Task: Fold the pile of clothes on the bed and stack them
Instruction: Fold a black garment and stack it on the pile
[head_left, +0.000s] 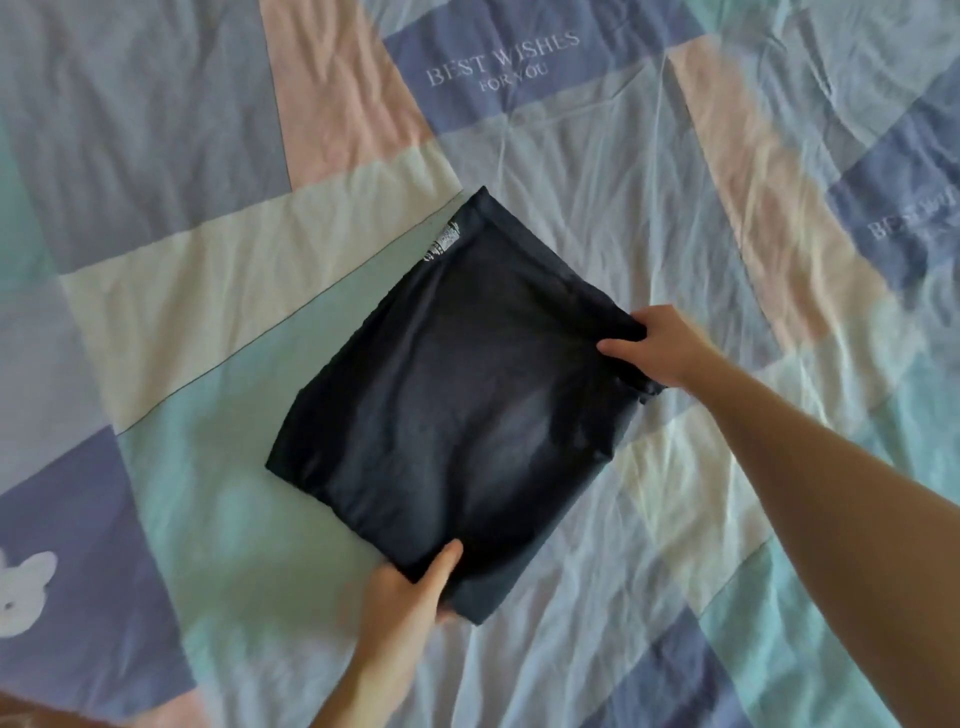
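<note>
A dark folded garment lies flat in the middle of the frame on the bed, turned like a diamond, one corner toward the top and one toward the bottom. Its edges are fairly straight, and wrinkled patchwork cover shows on every side of it, widest toward the upper left and upper right.

The left hand comes up from the bottom of the frame and grips the garment's lower corner, thumb on top and fingers tucked beneath the cloth. The right hand reaches in from the lower right on a long, nearly straight forearm and pinches the right corner, thumb over the fabric, the fingers curled round the edge.

A small white printed label sits near the garment's upper corner; its text is too small to read. The cover reads "BEST WISHES FOR YOU" at upper centre, and what may be the same wording appears, partly cut off, at the right edge.
</note>
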